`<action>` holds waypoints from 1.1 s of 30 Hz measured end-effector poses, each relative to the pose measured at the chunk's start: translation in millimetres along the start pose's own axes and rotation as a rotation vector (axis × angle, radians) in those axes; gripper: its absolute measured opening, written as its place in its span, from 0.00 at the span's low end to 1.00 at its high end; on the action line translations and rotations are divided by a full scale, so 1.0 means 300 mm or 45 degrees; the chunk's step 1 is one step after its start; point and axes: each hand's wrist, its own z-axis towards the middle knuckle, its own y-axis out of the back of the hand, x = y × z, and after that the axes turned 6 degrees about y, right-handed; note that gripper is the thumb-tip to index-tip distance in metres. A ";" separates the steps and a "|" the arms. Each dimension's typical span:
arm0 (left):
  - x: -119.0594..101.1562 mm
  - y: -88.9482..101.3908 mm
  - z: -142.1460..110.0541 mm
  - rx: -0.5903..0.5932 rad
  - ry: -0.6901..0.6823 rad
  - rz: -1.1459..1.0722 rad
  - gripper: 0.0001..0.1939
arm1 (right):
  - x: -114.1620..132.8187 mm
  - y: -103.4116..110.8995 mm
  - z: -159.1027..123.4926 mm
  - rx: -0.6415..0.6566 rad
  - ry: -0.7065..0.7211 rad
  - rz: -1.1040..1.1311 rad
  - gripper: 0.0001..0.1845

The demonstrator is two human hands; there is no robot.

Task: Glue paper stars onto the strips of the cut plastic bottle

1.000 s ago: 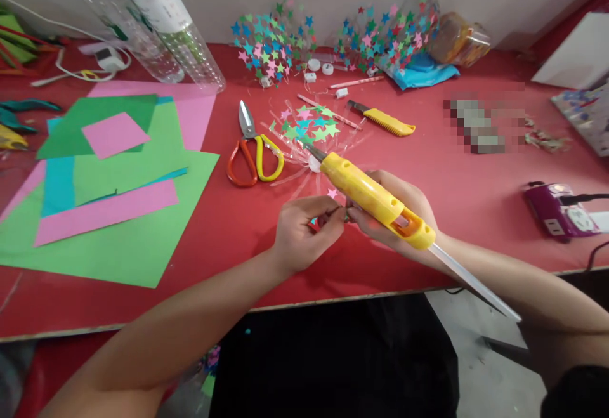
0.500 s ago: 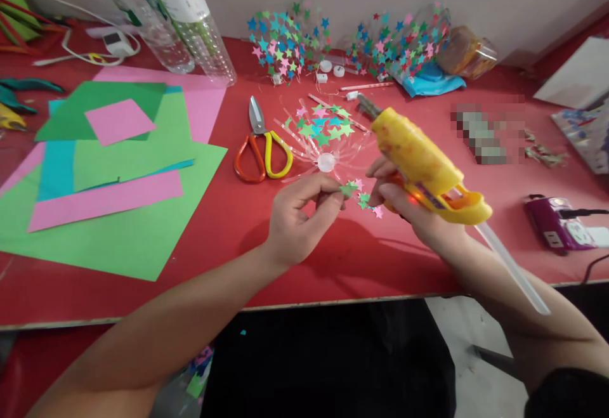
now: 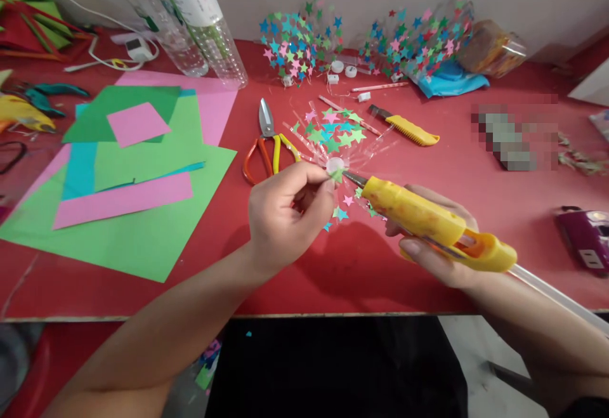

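My left hand [image 3: 292, 212] pinches a small green paper star [image 3: 337, 176] between thumb and fingertips. In my right hand [image 3: 438, 259] is a yellow hot glue gun [image 3: 419, 212], its metal nozzle at the star and a clear glue stick [image 3: 556, 291] sticking out of its back. Whether the nozzle touches the star I cannot tell. Just beyond lies a clear plastic bottle piece cut into spread strips [image 3: 375, 145], with green, pink and blue stars [image 3: 335, 129] on it. More loose paper stars [image 3: 349, 200] lie on the red table below the nozzle.
Scissors [image 3: 267, 132] lie left of the strips, a yellow box cutter [image 3: 412, 129] to the right. Coloured paper sheets [image 3: 128, 247] cover the left side. Clear bottles [image 3: 190, 18] and star-covered plastic pieces [image 3: 295, 40] stand at the back. A purple power socket [image 3: 585, 237] sits far right.
The glue gun has swung down and its nozzle has come to the green star in my left hand. The box cutter, hidden before, now shows. The view has shifted slightly.
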 end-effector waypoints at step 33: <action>-0.006 -0.006 0.001 0.031 0.020 0.032 0.07 | 0.009 -0.010 0.004 0.047 -0.107 0.092 0.04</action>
